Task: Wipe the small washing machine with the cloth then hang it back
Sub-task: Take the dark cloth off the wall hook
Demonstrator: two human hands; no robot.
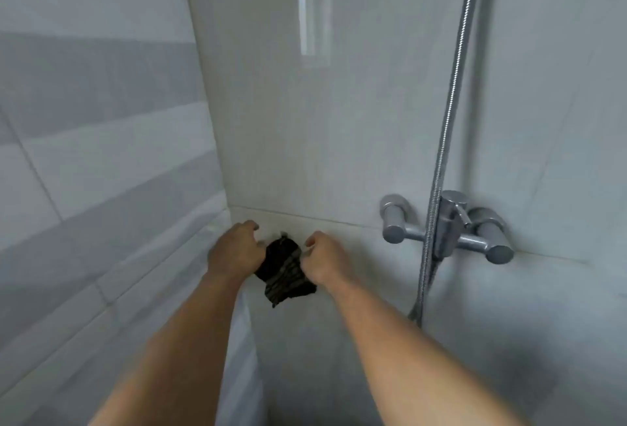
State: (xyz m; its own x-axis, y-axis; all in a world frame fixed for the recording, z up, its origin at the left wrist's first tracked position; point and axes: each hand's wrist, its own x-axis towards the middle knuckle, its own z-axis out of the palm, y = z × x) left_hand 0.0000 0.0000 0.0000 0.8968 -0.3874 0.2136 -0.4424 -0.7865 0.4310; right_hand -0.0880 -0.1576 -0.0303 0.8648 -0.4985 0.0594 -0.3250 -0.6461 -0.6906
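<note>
A dark, striped cloth [285, 269] hangs against the pale tiled wall near the corner, bunched at its top and drooping to a ragged lower edge. My left hand [234, 249] grips its upper left side with curled fingers. My right hand [324, 261] pinches its upper right side. Both arms reach forward and up from the bottom of the view. Whatever the cloth hangs from is hidden behind it and my hands. The small washing machine is not in view.
A chrome shower mixer tap [451, 232] juts from the wall to the right of my hands, with a metal shower hose [451, 113] running up and down past it. Grey striped tiles [95, 154] cover the left wall.
</note>
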